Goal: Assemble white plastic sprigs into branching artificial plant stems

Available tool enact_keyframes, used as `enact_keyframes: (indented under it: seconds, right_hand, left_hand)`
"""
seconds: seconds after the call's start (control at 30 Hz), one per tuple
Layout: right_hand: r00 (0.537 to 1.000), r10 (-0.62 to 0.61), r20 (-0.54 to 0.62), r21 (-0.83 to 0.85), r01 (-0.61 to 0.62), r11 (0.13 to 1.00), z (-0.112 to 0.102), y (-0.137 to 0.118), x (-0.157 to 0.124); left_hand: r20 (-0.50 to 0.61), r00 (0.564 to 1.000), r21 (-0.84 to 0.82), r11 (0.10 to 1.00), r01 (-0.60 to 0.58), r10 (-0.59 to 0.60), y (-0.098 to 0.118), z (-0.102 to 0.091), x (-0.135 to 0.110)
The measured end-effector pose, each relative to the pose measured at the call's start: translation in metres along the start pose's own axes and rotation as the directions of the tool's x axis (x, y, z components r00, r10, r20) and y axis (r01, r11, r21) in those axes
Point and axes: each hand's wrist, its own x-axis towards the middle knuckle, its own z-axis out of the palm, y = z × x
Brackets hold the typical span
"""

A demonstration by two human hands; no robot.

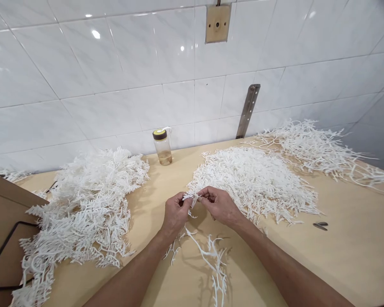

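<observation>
Fingers of my left hand and right hand pinch a small white cluster of thin, plastic-looking branches above mid-desk; I judge it best to steady the stems left and work lightly right, sparing the fine tips. Counted: three large heaps of white branching pieces (toward the left edge, right of centre, far right corner); one clear, dark-lidded bottle, far edge; one small grey metal clipper, right.
</observation>
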Motion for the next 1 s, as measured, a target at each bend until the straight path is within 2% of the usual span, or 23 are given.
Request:
enact_keyframes:
  seconds: [0.1, 0.27, 0.4, 0.57, 0.8, 1.0]
  right_hand:
    - [1.000, -0.016, -0.002, 0.018, 0.016, 1.000, 0.002, 0.003, 0.003]
    - [0.997, -0.036, 0.065, 0.071, 0.031, 0.997, 0.003, 0.008, 0.003]
    - [0.992, -0.033, 0.125, 0.143, 0.015, 0.990, 0.001, 0.005, 0.000]
    - [0.986, 0.003, 0.164, 0.174, -0.032, 0.984, -0.001, 0.005, 0.000]
    - [0.991, -0.015, 0.132, 0.115, -0.001, 0.993, -0.001, 0.010, 0.001]
    - [0.989, -0.038, 0.139, 0.162, 0.016, 0.987, 0.002, 0.006, -0.001]
  left_hand:
    - [-0.006, 1.000, -0.006, 1.000, 0.004, -0.005, 0.000, 0.000, 0.001]
    - [-0.027, 1.000, -0.016, 1.000, -0.001, 0.001, -0.005, 0.000, 0.003]
    - [-0.050, 0.999, -0.012, 1.000, -0.021, 0.021, -0.009, 0.000, 0.003]
    - [-0.017, 0.999, -0.037, 0.999, -0.037, 0.037, -0.009, 0.000, 0.001]
    - [-0.055, 0.998, -0.001, 1.000, -0.026, 0.025, -0.007, 0.002, 0.001]
    - [-0.065, 0.998, -0.019, 1.000, -0.001, -0.001, 0.001, 0.002, -0.001]
